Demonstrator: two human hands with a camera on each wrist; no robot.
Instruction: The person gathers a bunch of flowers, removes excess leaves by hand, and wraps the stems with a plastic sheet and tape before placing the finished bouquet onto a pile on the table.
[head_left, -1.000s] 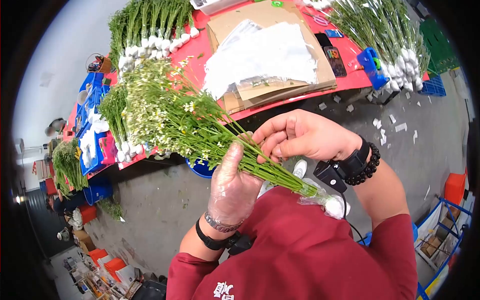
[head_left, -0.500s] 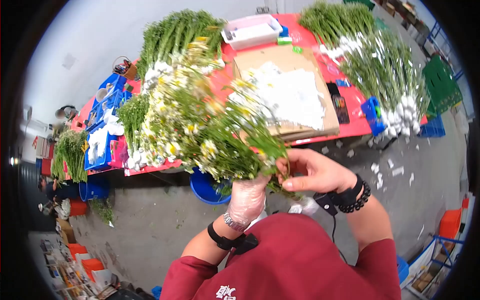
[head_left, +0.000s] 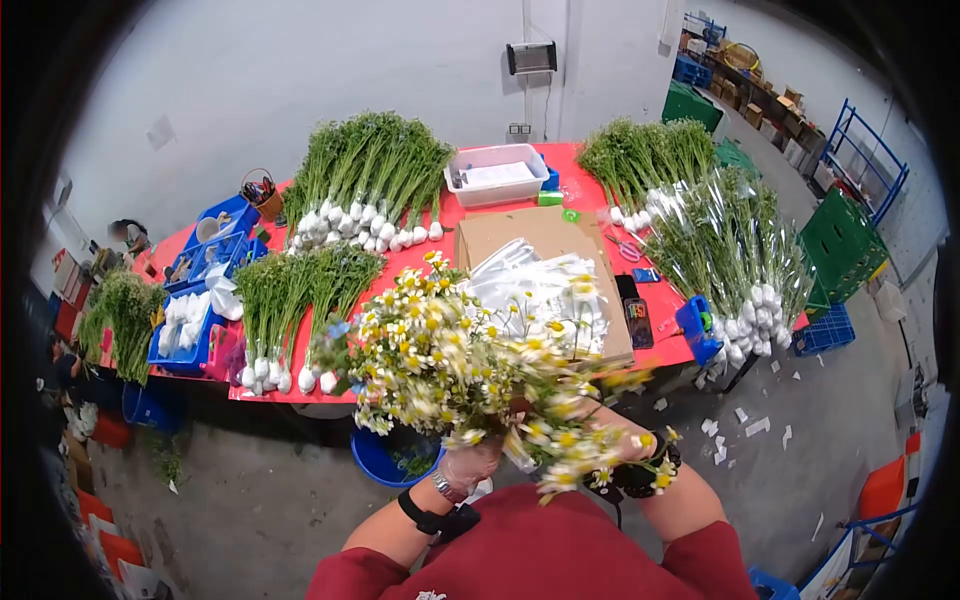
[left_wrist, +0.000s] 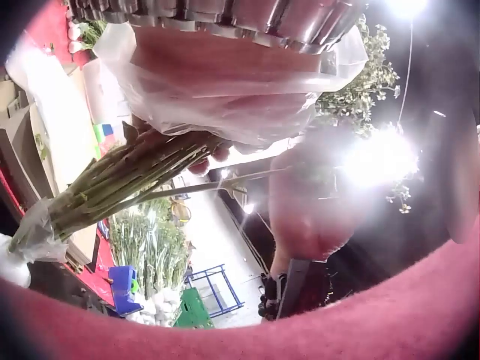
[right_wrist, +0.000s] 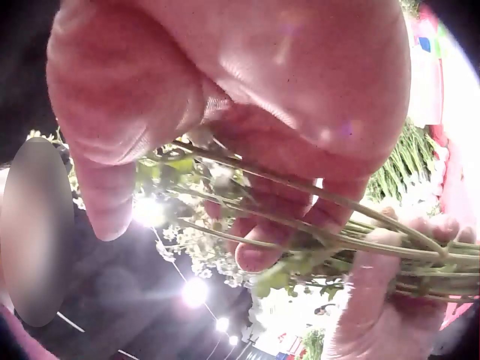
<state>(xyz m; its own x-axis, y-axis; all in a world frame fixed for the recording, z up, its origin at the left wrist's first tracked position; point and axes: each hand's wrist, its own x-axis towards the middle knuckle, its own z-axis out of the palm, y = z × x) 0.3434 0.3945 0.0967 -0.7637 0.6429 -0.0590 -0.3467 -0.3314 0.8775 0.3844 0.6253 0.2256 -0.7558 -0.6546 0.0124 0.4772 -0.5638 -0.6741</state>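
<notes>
By the left hand (head_left: 470, 464), yellow-centred flowers (head_left: 440, 350)

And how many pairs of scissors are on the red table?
1: the pink-handled scissors, on the red table, just right of the cardboard. Others may be hidden.

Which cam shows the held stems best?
Left wrist: stems visible down to the clear wrap. Right wrist gets only a stretch, cut by the frame edge. Head: blossoms mostly hide them.
</notes>
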